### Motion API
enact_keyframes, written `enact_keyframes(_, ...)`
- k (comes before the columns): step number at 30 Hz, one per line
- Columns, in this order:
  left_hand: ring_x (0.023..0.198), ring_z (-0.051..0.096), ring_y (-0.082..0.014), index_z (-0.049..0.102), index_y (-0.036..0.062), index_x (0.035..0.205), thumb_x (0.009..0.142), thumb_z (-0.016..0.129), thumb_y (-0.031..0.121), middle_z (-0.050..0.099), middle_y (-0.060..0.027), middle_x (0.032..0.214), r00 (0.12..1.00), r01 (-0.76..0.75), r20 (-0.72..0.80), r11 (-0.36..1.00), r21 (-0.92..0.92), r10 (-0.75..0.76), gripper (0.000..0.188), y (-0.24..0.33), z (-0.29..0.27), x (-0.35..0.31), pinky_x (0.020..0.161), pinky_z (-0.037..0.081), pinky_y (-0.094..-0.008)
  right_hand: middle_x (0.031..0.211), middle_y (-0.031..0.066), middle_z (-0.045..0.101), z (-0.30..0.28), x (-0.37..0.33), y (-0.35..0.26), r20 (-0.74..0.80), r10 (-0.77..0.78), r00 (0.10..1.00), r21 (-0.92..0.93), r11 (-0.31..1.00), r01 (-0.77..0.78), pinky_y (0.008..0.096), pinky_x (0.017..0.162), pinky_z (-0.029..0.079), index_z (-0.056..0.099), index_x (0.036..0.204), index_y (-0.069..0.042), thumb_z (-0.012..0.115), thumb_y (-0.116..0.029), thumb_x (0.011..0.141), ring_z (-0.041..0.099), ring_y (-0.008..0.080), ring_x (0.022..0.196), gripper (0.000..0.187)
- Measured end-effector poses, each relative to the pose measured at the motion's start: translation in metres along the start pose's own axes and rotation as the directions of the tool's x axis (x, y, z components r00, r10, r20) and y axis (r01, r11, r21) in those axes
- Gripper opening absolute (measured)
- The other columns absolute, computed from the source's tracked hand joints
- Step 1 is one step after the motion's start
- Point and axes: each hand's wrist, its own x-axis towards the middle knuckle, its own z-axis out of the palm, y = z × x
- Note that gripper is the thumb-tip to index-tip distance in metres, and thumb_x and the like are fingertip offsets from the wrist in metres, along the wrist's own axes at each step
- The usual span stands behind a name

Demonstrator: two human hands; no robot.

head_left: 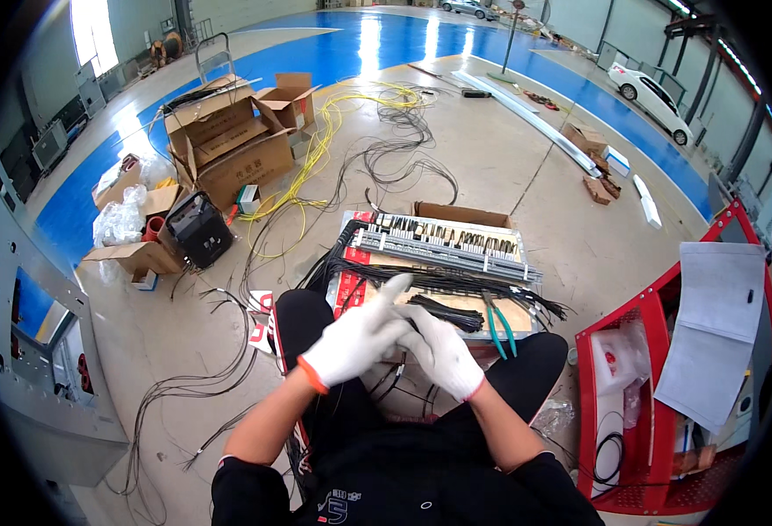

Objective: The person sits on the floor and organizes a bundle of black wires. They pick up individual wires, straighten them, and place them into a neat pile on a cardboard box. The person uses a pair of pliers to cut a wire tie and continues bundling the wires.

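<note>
Both my hands wear white knit gloves and meet over my lap, at the near edge of a low work surface made of boxes (351, 285). My left hand (355, 337) has its fingers stretched toward the upper right. My right hand (443, 355) reaches across to it with fingers extended; where they overlap, some fingertips are hidden. No held object shows in either hand. Just beyond lies a bundle of short black strips (446, 313). Green-handled pliers (500, 324) rest right of it. Behind are a bundle of black wires (430, 279) and a grey slotted rail assembly (443, 250).
Open cardboard boxes (237, 158) and a black case (198, 230) stand at left. Yellow cable (320, 145) and loose black wires (193, 383) trail over the floor. A grey metal cabinet (53, 386) is near left; a red rack (586, 412) with papers (710, 324) stands right.
</note>
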Motion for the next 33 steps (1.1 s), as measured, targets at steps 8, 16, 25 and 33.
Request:
enact_keyframes(8, 0.107, 0.063, -0.0402, 0.052, 0.0027, 0.133, 0.086, 0.066, 0.029, 0.060, -0.0231, 0.123, 0.968, 0.245, -0.186, 0.784, 0.570, -0.168, 0.055, -0.125, -0.019, 0.005, 0.089, 0.051, -0.0481, 0.088, 0.0225, 0.070, 0.062, 0.060, 0.134, -0.398, 0.210, 0.893, -0.020, 0.971, -0.237, 0.0459, 0.077, 0.052, 0.069, 0.102, -0.003, 0.060, -0.024, 0.094, 0.067, 0.0410, 0.085, 0.024)
enact_keyframes(16, 0.094, 0.070, -0.0367, 0.071, 0.0072, 0.098, 0.077, 0.071, 0.035, 0.071, -0.0203, 0.094, 0.905, 0.421, -0.387, 0.506, 0.752, -0.177, 0.035, -0.160, -0.001, 0.106, 0.081, 0.056, -0.0473, 0.098, 0.0218, 0.063, 0.116, 0.078, 0.153, -0.278, 0.135, 0.951, -0.325, 0.918, -0.226, 0.0497, 0.076, 0.053, 0.069, 0.107, -0.010, 0.061, -0.023, 0.091, 0.065, 0.0413, 0.089, 0.022)
enact_keyframes(25, 0.079, 0.068, -0.0422, 0.065, 0.0123, 0.105, 0.091, 0.055, 0.031, 0.070, -0.0212, 0.083, 0.955, 0.194, -0.295, 0.798, 0.570, -0.021, 0.025, -0.144, 0.001, 0.064, 0.070, 0.053, -0.0523, 0.100, 0.0172, 0.060, 0.093, 0.056, 0.104, -0.389, 0.012, 0.921, -0.190, 0.977, -0.093, 0.0454, 0.074, 0.054, 0.063, 0.109, -0.007, 0.071, -0.018, 0.085, 0.065, 0.0369, 0.083, 0.028)
enact_keyframes(33, 0.069, 0.061, -0.0143, 0.061, 0.0043, 0.103, 0.095, 0.057, 0.018, 0.067, -0.0066, 0.079, 0.964, 0.116, -0.233, 0.991, -0.062, -0.128, 0.017, -0.055, -0.007, -0.013, 0.064, 0.049, -0.0301, 0.098, 0.0137, 0.066, 0.036, 0.047, 0.035, -0.247, -0.122, 0.961, -0.130, 0.987, 0.092, 0.0428, 0.081, 0.053, 0.069, 0.107, -0.007, 0.064, -0.019, 0.090, 0.063, 0.0339, 0.094, 0.021)
